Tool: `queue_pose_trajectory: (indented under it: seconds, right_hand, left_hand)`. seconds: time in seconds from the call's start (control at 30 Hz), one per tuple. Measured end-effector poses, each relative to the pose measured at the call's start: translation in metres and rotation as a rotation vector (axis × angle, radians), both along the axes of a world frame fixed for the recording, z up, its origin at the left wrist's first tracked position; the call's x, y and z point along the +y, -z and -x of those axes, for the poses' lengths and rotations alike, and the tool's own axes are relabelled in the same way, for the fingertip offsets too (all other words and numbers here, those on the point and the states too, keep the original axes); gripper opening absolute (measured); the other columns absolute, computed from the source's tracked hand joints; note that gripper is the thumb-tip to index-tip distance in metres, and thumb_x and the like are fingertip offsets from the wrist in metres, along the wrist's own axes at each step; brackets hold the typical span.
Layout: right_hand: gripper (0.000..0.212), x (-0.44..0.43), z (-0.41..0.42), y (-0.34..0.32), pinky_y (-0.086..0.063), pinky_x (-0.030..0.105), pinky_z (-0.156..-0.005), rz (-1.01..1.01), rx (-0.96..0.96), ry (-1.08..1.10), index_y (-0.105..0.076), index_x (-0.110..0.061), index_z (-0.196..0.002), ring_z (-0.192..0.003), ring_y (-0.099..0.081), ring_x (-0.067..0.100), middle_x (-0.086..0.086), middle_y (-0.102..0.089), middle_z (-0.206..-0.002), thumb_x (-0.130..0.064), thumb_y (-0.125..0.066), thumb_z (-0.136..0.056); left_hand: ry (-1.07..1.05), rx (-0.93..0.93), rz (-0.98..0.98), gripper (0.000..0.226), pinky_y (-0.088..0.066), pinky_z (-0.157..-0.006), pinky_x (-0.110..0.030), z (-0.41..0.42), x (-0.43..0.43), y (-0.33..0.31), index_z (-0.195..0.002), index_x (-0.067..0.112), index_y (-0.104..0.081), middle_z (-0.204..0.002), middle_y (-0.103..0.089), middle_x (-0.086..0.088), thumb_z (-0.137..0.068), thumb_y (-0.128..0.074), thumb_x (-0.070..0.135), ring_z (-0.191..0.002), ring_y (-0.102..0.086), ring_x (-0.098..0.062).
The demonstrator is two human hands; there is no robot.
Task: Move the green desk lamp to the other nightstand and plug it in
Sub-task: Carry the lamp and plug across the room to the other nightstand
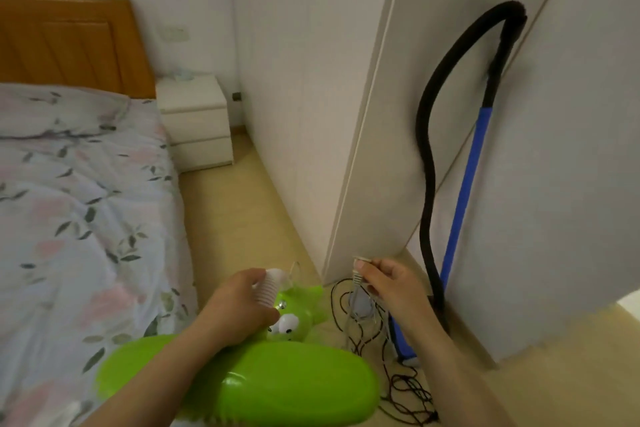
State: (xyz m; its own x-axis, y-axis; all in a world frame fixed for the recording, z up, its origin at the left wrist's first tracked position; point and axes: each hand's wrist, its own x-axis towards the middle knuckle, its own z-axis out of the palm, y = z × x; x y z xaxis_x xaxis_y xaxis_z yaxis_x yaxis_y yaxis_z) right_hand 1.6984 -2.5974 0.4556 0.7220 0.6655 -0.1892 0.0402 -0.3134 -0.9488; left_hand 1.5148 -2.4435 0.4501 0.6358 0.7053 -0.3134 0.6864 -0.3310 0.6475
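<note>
The green desk lamp (277, 385), with a cartoon frog figure on its base and a white ribbed neck, is low in the head view, carried above the floor. My left hand (239, 302) is wrapped around that neck. My right hand (391, 282) pinches the lamp's white plug (358, 270), and its thin cord (363, 312) dangles in loops below. A white nightstand (194, 121) with two drawers stands far ahead beside the bed's wooden headboard (69, 45). A pale wall plate (173, 34) sits above the nightstand.
The bed (79, 211) with a floral cover fills the left side. White wardrobe doors (311, 97) line the right of a narrow floor aisle. A black and blue long-handled duster (460, 184) leans on the wardrobe. Dark cord (405, 388) lies tangled on the floor.
</note>
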Motion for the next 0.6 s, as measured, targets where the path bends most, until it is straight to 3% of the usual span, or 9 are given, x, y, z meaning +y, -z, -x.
queue_pose_trajectory:
  seconds: [0.13,0.3,0.47,0.6]
  right_hand:
    - [0.021,0.069,-0.020,0.004,-0.053,0.035,-0.084,0.022,-0.018,-0.076,-0.074,-0.016,-0.086,-0.085,-0.069,0.018,0.007,-0.076,-0.087,-0.035,-0.065,-0.084]
    - [0.014,0.173,-0.046,0.000,-0.052,0.031,-0.081,-0.020,0.022,-0.099,-0.073,-0.018,-0.074,-0.069,-0.065,0.003,-0.008,-0.072,-0.068,-0.025,-0.067,-0.084]
    - [0.017,0.267,-0.064,-0.010,-0.054,0.040,-0.088,-0.019,0.010,-0.134,-0.073,-0.012,-0.077,-0.072,-0.065,0.008,-0.005,-0.071,-0.071,-0.026,-0.067,-0.084]
    - [0.018,0.321,-0.075,-0.012,-0.054,0.039,-0.088,-0.034,0.026,-0.163,-0.074,-0.009,-0.081,-0.071,-0.065,0.004,-0.004,-0.072,-0.073,-0.025,-0.067,-0.085]
  left_hand:
    - [-0.063,0.004,0.014,0.077,-0.040,-0.088,-0.024,-0.012,0.057,0.010,-0.135,0.017,-0.042,-0.135,-0.051,-0.008,-0.065,-0.074,0.025,-0.117,-0.053,-0.021]
    - [-0.110,-0.008,0.025,0.078,-0.045,-0.090,-0.028,-0.025,0.148,0.011,-0.135,0.018,-0.043,-0.132,-0.055,-0.006,-0.063,-0.073,0.026,-0.112,-0.057,-0.021]
    - [-0.158,-0.015,0.016,0.081,-0.044,-0.084,-0.029,-0.035,0.239,0.005,-0.134,0.019,-0.044,-0.127,-0.057,-0.007,-0.059,-0.072,0.029,-0.109,-0.057,-0.022]
    - [-0.186,-0.016,0.002,0.085,-0.047,-0.084,-0.033,-0.044,0.294,0.006,-0.132,0.019,-0.046,-0.124,-0.059,-0.009,-0.052,-0.068,0.035,-0.107,-0.058,-0.025]
